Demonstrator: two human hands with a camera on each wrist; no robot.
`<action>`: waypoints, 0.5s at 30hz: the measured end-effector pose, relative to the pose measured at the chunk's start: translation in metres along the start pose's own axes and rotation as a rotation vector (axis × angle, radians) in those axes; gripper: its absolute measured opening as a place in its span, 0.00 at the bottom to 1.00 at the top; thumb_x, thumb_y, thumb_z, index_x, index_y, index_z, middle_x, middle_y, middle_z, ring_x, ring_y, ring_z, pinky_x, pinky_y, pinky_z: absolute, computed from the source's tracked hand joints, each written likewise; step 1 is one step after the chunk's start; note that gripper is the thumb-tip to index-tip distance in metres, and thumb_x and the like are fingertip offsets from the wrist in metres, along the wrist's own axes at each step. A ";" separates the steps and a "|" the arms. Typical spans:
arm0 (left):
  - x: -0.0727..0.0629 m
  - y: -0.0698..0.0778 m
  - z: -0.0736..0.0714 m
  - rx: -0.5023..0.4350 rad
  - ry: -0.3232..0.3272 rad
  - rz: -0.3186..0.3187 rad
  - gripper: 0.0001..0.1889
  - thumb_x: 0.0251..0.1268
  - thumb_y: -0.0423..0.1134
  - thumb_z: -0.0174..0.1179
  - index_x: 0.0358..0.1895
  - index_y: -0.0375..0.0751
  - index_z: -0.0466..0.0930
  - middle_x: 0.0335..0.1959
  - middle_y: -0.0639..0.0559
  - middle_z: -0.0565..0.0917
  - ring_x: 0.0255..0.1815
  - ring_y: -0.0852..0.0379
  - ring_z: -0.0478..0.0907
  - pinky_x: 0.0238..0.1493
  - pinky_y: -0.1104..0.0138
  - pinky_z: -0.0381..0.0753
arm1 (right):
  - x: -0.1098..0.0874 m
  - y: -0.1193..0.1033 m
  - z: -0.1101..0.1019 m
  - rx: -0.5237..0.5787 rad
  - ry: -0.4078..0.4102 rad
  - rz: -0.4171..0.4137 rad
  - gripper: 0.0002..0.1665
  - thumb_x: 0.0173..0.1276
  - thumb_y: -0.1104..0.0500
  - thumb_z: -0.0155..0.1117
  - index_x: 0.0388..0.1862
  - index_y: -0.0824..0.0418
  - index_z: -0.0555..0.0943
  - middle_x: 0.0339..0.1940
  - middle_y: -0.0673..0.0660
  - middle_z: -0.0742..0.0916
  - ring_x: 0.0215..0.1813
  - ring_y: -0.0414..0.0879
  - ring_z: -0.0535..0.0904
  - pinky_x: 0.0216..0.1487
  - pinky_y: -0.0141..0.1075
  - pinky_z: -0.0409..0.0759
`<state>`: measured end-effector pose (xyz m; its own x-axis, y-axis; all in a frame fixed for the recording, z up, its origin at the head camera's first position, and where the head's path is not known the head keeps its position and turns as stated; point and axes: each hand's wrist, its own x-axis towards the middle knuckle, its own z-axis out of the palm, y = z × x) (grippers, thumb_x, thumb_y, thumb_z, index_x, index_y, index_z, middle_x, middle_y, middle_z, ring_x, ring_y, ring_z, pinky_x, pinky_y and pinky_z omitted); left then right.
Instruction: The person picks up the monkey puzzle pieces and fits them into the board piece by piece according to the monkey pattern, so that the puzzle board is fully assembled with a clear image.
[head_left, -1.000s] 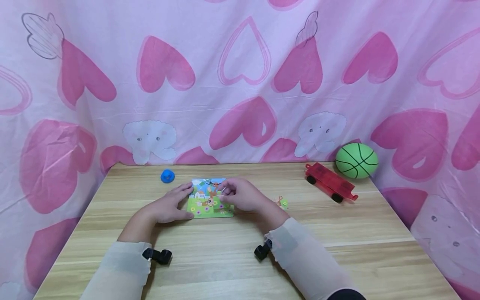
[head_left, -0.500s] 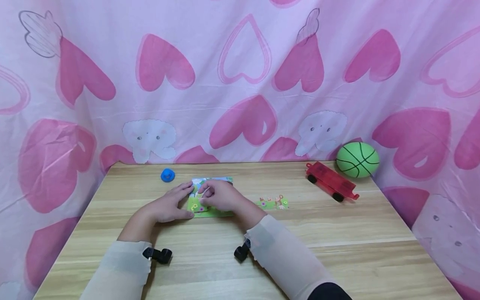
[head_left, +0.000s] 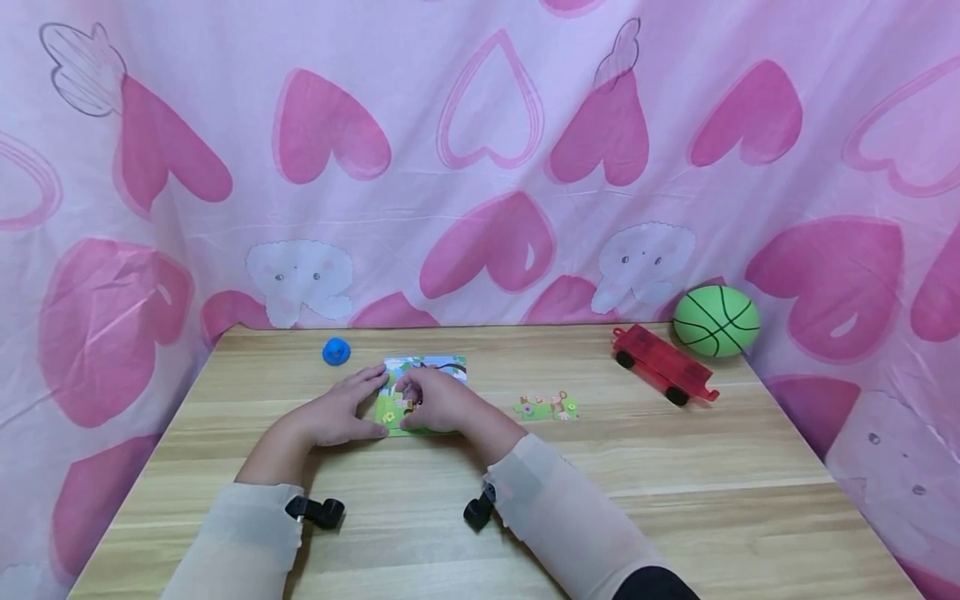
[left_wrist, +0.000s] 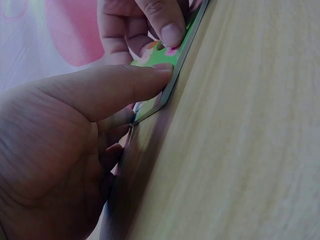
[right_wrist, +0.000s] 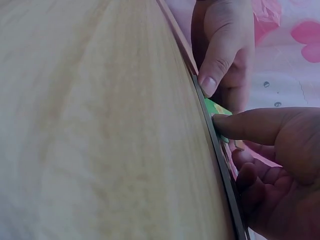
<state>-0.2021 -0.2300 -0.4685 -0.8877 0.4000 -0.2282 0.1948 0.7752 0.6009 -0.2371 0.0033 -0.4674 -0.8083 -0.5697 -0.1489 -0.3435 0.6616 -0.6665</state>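
A jigsaw puzzle board with a cartoon animal-and-meadow picture lies flat on the wooden table. My left hand rests at its left side, thumb laid on the near corner and fingers extended along the left edge. Over the middle of the board, my right hand has its thumb and curled fingers set around a green puzzle piece, low against the board; the palm hides much of the picture. In the right wrist view, the right thumb touches green near the board's front edge.
Loose puzzle pieces lie right of the board. A small blue toy sits behind the left hand. At the back right are a red toy car chassis and a green ball. A pink heart-print curtain borders the table.
My right hand has moved left across the board from its right side and lowered, thumb and fingers now spread wider. The loose pieces on the right came into sight. The left hand stays put.
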 end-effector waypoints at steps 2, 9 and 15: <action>0.000 0.000 0.000 0.005 -0.001 0.000 0.53 0.66 0.59 0.73 0.88 0.48 0.55 0.92 0.49 0.47 0.91 0.32 0.39 0.82 0.25 0.47 | -0.001 0.000 0.000 -0.021 -0.003 0.002 0.28 0.62 0.53 0.85 0.60 0.51 0.85 0.42 0.46 0.83 0.45 0.40 0.77 0.48 0.32 0.80; 0.001 -0.001 0.001 0.006 -0.004 -0.011 0.53 0.66 0.59 0.73 0.88 0.49 0.55 0.92 0.50 0.46 0.91 0.32 0.39 0.83 0.25 0.47 | 0.002 0.006 0.001 -0.092 -0.013 -0.026 0.31 0.63 0.50 0.84 0.64 0.55 0.88 0.47 0.45 0.86 0.49 0.38 0.76 0.52 0.30 0.80; 0.001 -0.002 0.000 0.012 -0.003 -0.009 0.53 0.65 0.60 0.73 0.88 0.49 0.54 0.92 0.50 0.47 0.91 0.32 0.39 0.83 0.25 0.47 | 0.001 0.006 -0.002 -0.128 -0.040 -0.048 0.30 0.66 0.47 0.81 0.66 0.53 0.87 0.45 0.44 0.86 0.49 0.38 0.76 0.51 0.30 0.79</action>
<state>-0.2034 -0.2309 -0.4702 -0.8881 0.3946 -0.2358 0.1919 0.7843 0.5899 -0.2407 0.0072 -0.4700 -0.7706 -0.6195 -0.1499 -0.4416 0.6885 -0.5752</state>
